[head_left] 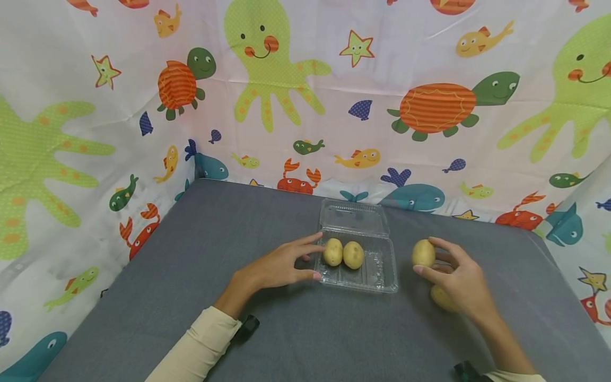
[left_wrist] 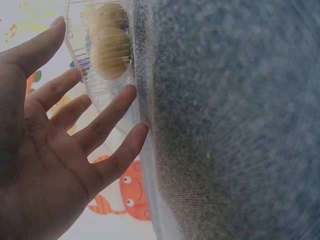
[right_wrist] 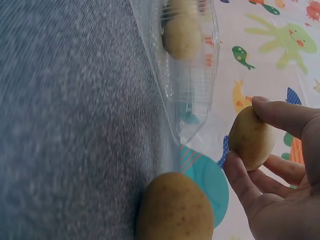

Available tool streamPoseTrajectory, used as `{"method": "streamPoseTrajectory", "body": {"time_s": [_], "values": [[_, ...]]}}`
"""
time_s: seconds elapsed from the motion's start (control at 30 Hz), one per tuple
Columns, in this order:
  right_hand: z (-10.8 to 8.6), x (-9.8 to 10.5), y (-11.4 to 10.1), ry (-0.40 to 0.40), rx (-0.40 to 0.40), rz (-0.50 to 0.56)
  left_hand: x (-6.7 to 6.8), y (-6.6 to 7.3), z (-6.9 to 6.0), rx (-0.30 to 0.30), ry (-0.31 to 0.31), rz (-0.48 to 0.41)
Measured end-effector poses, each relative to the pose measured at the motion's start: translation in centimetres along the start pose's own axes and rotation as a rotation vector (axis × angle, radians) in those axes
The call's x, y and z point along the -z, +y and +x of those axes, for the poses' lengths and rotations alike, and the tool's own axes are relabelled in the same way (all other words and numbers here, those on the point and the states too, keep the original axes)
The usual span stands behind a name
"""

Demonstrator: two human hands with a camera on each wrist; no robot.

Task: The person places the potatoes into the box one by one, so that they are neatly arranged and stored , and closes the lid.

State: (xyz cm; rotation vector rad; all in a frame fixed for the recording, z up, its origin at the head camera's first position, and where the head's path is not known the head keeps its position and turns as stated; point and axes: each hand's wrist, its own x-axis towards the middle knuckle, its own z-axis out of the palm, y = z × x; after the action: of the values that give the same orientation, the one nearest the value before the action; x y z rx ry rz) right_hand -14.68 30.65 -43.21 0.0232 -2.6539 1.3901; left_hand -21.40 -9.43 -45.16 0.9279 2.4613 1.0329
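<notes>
1. From my feed, the right hand point(head_left: 460, 281), right of centre in the head view, has its thumb and fingertips bent around a potato point(head_left: 422, 253); the right wrist view shows this potato raised off the cloth.
2. The left hand point(head_left: 281, 263), near the middle of the head view, is spread with fingers apart and has hold of nothing. Its fingertips sit at the left rim of the clear plastic clamshell container point(head_left: 378, 276); I can't fairly say whether they touch it.
3. I see the container just right of centre, its hinged lid point(head_left: 353, 217) folded back toward the top of the frame.
4. Inside, left of its middle, two more potatoes lie side by side: the left one point(head_left: 332, 252) nearest the left fingers, the right one point(head_left: 354, 255) next to it. Ribbed floor shows to their right.
5. Another loose potato point(head_left: 443, 300) rests on the grey cloth point(head_left: 286, 339) at lower right; in the head view the right hand covers part of it.
6. Between the held potato and the container's inside I see the raised, see-through right wall, with a strip of cloth beside it.
7. Across the top and both sides of my head view hangs a white curtain point(head_left: 334, 122) printed with octopuses, turtles, crabs and whales, meeting the cloth's far edge behind the lid.
</notes>
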Motion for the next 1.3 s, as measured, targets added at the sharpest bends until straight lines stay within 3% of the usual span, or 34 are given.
{"method": "streamPoseTrajectory", "body": {"time_s": [0.3, 1.0, 1.3], "values": [[0.1, -1.2, -0.6, -0.021, 0.054, -0.032, 0.0, -0.1, 0.1, 0.005, -0.003, 0.017], [0.3, -3.6, -1.1, -0.029, 0.213, 0.027, 0.0, -0.1, 0.0, -0.002, -0.007, 0.003], [0.3, -4.2, -1.5, -0.033, 0.211, -0.004, 0.0, -0.1, 0.0, 0.0, -0.005, 0.004]]}}
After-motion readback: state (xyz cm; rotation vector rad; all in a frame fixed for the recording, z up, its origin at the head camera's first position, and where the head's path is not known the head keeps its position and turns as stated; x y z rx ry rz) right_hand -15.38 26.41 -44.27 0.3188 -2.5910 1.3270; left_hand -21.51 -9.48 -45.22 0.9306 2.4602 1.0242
